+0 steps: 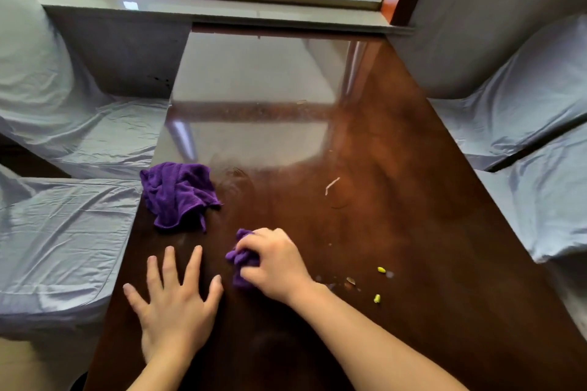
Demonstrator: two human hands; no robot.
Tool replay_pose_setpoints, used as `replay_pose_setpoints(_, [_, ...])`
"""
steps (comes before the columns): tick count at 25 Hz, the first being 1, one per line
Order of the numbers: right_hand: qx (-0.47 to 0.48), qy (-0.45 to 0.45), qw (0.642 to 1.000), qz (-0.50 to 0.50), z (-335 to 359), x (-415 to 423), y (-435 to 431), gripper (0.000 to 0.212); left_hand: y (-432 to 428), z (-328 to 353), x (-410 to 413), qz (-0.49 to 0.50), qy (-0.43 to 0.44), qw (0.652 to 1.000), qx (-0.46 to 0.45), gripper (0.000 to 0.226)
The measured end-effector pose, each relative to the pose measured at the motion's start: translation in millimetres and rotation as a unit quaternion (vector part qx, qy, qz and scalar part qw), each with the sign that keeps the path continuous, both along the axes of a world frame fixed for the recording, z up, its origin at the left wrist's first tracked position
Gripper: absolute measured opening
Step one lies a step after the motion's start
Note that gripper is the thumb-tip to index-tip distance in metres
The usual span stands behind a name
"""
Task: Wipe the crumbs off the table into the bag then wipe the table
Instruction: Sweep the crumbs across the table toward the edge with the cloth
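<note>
My right hand is closed around a small bunched purple cloth and presses it on the dark glossy wooden table. My left hand lies flat on the table with fingers spread, just left of the cloth, holding nothing. A second, larger purple cloth lies crumpled near the table's left edge. Crumbs and two yellow bits are scattered right of my right hand. A thin pale scrap lies farther out on the table. No bag is in view.
Seats with grey-white covers flank the table on the left and the right. A window sill and window run along the far end of the table.
</note>
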State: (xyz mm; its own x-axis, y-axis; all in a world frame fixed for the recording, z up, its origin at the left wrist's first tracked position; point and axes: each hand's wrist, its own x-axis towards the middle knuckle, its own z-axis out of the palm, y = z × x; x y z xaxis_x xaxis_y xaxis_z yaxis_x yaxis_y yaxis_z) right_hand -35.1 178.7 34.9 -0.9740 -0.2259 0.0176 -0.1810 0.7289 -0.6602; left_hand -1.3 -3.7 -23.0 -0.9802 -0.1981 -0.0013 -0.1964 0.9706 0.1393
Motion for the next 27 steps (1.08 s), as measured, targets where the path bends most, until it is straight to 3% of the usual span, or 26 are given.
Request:
replay_pose_setpoints(1, [-0.107, -0.039, 0.991, -0.065, 8, 4, 20, 0.028, 0, -1, 1, 0.001, -0.001, 1.000, 0.001, 0.070])
replay_pose_setpoints(3, [-0.290, -0.063, 0.935, -0.196, 23, 11, 74, 0.024, 1, -1, 1, -0.001, -0.004, 1.000, 0.002, 0.067])
replay_pose_setpoints(5, [-0.372, -0.046, 0.882, -0.286, 34, 24, 145, 0.021, 3, 0, 2, -0.002, -0.010, 1.000, 0.000, 0.067])
replay_pose_setpoints(7, [-0.337, -0.017, 0.874, -0.349, 40, 38, 214, 0.023, 5, 2, 3, -0.001, -0.014, 1.000, 0.001, 0.067])
replay_pose_setpoints(10, [-0.159, -0.031, 0.910, -0.383, 20, 58, 280, 0.028, 6, 3, 5, -0.026, -0.005, 1.000, -0.006, 0.064])
replay_pose_setpoints(13, [0.016, -0.009, 0.947, -0.322, -9, 73, 288, 0.026, 5, 4, 9, -0.089, 0.003, 0.996, -0.009, 0.066])
replay_pose_setpoints(15, [0.056, 0.033, 0.956, -0.285, -17, 78, 270, 0.029, 3, 5, 9, -0.096, 0.009, 0.995, -0.009, 0.065])
replay_pose_setpoints(23, [-0.020, 0.040, 0.998, -0.045, -14, 102, 167, 0.028, 3, 9, 9, -0.083, 0.013, 0.996, 0.001, 0.058])
replay_pose_setpoints(25, [-0.126, 0.012, 0.991, -0.041, -9, 93, 158, 0.030, 4, 10, 11, -0.079, 0.014, 0.997, 0.008, 0.057])
replay_pose_setpoints(27, [-0.215, 0.020, 0.971, -0.108, -1, 75, 171, 0.034, 5, 10, 12, -0.077, 0.018, 0.997, 0.012, 0.057])
